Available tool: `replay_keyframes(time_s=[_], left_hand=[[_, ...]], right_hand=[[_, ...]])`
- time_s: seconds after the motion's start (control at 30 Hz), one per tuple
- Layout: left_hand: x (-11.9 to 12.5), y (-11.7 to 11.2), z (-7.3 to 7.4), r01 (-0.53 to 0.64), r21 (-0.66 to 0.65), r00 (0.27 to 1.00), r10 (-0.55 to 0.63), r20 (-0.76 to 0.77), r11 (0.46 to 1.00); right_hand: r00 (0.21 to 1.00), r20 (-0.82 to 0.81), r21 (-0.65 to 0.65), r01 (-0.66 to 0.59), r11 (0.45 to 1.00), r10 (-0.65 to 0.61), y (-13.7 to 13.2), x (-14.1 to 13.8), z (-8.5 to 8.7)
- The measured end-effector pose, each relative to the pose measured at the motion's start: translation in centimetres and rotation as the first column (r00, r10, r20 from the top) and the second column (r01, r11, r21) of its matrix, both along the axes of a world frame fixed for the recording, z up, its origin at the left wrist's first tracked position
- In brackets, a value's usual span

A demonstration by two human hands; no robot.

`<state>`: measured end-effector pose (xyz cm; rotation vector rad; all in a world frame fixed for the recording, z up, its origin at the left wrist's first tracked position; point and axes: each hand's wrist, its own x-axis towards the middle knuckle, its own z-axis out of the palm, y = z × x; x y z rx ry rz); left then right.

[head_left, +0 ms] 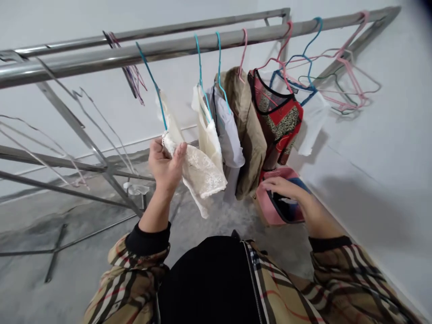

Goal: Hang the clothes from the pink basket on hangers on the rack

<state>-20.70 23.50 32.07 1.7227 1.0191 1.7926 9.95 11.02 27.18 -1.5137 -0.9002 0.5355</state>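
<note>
My left hand (166,165) is closed on a cream lace garment (204,171), thumb in front. The garment hangs from a teal hanger (153,81) hooked over the metal rail (118,56), and its lower part slants out to the right. My right hand (285,186) is stretched out over a pink basin (265,204) at the lower right, its fingers pointing left with nothing visible in them. Dark and blue cloth (286,204) shows inside the basin. Near those fingertips hang a tan garment (249,135) and a red patterned top (286,119).
Another cream garment (209,135) and a pale grey-white one (229,135) hang beside the lace piece. A white garment (310,130) and bare pink hangers (354,81) are farther right. Wire hangers (87,108) dangle at left. A metal frame (97,153) stands on the grey floor.
</note>
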Motion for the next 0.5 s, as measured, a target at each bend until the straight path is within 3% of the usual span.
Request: replay_keyframes(time_s=[0.1, 0.23, 0.27, 0.37, 0.5], left_hand=[[-0.6, -0.3, 0.4, -0.011, 0.041, 0.996, 0.007, 0.086, 0.999], [-1.7, -0.5, 0.8, 0.07, -0.014, 0.977, -0.066, 0.201, 0.997], [-1.9, -0.5, 1.0, 0.113, -0.041, 0.969, -0.101, 0.227, 0.993], [-2.7, -0.5, 1.5, 0.202, -0.106, 0.952, -0.169, 0.255, 0.974], [-3.6, -0.3, 1.7, 0.207, -0.107, 0.973, -0.193, 0.129, 0.972]], right_hand=[[0.958, -0.009, 0.001, -0.286, 0.958, 0.286, -0.1, -3.9, 0.3], [0.723, 0.009, -0.023, -0.69, 0.723, 0.69, 0.6, -8.5, 2.3], [0.669, 0.016, -0.017, -0.743, 0.67, 0.743, 1.2, -9.6, 3.0], [0.583, 0.066, 0.072, -0.812, 0.579, 0.81, 3.7, -12.8, 4.5], [0.542, 0.095, 0.145, -0.837, 0.527, 0.835, 6.7, -16.6, 4.9]])
